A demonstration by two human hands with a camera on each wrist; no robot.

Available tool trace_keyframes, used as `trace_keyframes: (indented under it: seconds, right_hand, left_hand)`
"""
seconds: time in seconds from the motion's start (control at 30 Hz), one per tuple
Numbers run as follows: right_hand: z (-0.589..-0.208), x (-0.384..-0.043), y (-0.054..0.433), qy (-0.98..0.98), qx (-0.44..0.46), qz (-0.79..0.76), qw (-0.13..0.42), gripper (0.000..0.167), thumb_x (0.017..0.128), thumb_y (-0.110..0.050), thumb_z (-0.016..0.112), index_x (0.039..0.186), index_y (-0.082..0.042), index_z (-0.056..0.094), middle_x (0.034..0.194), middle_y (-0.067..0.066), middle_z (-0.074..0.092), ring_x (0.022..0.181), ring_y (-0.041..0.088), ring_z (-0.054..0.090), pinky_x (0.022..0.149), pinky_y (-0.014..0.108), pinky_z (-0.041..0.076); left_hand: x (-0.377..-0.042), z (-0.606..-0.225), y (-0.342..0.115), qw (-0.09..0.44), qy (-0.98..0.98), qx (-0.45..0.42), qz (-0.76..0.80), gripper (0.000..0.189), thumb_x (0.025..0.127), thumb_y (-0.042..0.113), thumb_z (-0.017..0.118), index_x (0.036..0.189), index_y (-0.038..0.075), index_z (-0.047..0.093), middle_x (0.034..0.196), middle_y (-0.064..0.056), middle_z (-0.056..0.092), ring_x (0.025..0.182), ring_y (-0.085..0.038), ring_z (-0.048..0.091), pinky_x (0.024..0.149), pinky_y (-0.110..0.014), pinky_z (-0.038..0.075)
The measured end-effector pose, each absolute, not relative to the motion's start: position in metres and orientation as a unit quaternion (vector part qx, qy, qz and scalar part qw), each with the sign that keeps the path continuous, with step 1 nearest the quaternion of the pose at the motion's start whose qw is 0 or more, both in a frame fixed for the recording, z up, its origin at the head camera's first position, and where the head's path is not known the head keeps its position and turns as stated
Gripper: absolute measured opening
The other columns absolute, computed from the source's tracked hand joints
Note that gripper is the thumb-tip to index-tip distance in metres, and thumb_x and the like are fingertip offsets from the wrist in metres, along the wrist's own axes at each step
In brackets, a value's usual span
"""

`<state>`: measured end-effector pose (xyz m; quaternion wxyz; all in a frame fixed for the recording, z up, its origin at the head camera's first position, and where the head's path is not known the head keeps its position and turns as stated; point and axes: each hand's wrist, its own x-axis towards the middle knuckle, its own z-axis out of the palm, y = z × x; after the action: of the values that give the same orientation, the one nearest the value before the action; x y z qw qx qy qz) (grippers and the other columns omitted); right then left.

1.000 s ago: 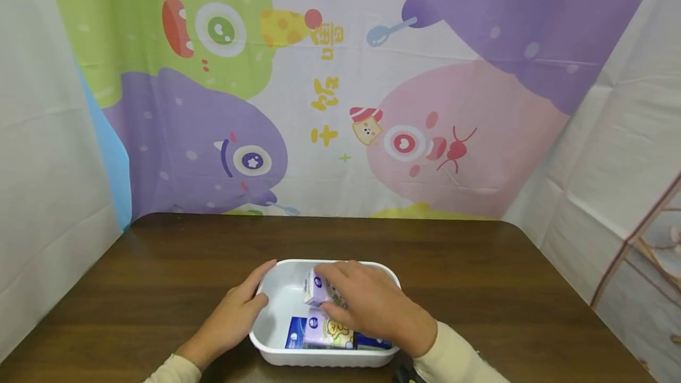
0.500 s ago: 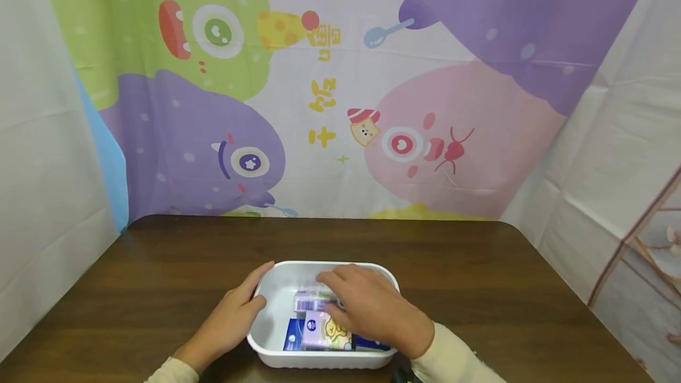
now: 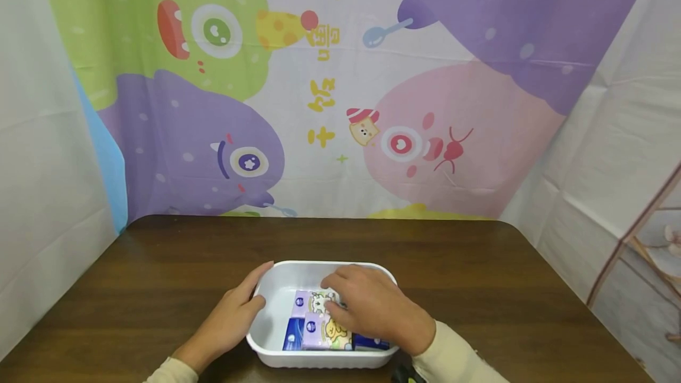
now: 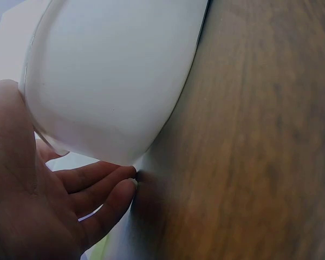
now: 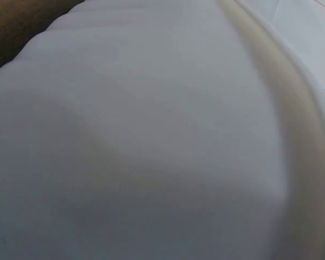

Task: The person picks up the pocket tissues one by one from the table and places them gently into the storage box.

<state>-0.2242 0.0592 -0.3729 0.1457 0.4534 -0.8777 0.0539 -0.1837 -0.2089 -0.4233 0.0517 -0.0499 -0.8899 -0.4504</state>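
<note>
A white plastic basin [image 3: 271, 306] stands near the front of the table. My left hand [image 3: 234, 312] grips its left rim, thumb over the edge; in the left wrist view the fingers [image 4: 105, 197] lie against the basin's outside. My right hand [image 3: 372, 306] reaches over the right rim, thumb and fingers curved round a purple pocket tissue pack [image 3: 301, 303] with a white cartoon animal. In front of it lies another purple pack [image 3: 319, 333] with a yellow bear, over blue packs [image 3: 293, 334]. The right hand hides the held pack's right end.
The dark wooden table [image 3: 457, 276] spreads around the basin. A cartoon-printed cloth [image 3: 330, 194] hangs behind it, with pale cloths [image 3: 585, 182] at both sides. A small dark object [image 3: 407, 374] shows under the right sleeve [image 3: 454, 353]. The right wrist view is filled by the basin's outer wall [image 5: 151, 119].
The far purple pack, first tilted up in my right hand, has come down and turned to lie printed face up behind the bear pack. My left hand keeps its place on the rim.
</note>
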Motion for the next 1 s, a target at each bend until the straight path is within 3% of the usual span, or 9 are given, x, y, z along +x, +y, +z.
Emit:
trace_keyframes:
  seconds: [0.33,0.7,1.0]
  right_hand:
    - [-0.37,-0.228,0.067,-0.89,0.433,0.077,0.116,0.031,0.097,-0.037,0.058,0.115,-0.016,0.073,0.112,-0.003,0.071,0.105,0.013,0.065,0.086,0.034,0.054]
    - [-0.37,-0.234,0.075,-0.886,0.432,0.08,0.146,0.028,0.096,-0.034,0.059,0.112,-0.016,0.075,0.104,-0.004,0.071,0.093,0.012,0.065,0.077,0.032,0.056]
    - [-0.369,-0.235,0.085,-0.891,0.414,0.093,0.163,0.025,0.094,-0.033,0.061,0.108,-0.017,0.075,0.102,-0.005,0.071,0.095,0.012,0.065,0.078,0.034,0.056]
  left_hand:
    - [-0.185,-0.425,-0.209,0.05,-0.888,-0.054,-0.455,0.059,0.096,0.005,0.05,0.153,0.02,0.042,0.143,-0.017,0.054,0.118,-0.029,0.057,0.093,-0.048,0.048]
    - [-0.184,-0.423,-0.212,0.042,-0.885,-0.055,-0.461,0.059,0.097,0.006,0.049,0.154,0.02,0.041,0.145,-0.018,0.052,0.122,-0.03,0.055,0.093,-0.048,0.048]
    - [-0.183,-0.422,-0.21,0.037,-0.886,-0.053,-0.459,0.058,0.097,0.007,0.049,0.153,0.02,0.041,0.145,-0.017,0.052,0.121,-0.03,0.055,0.092,-0.047,0.048]
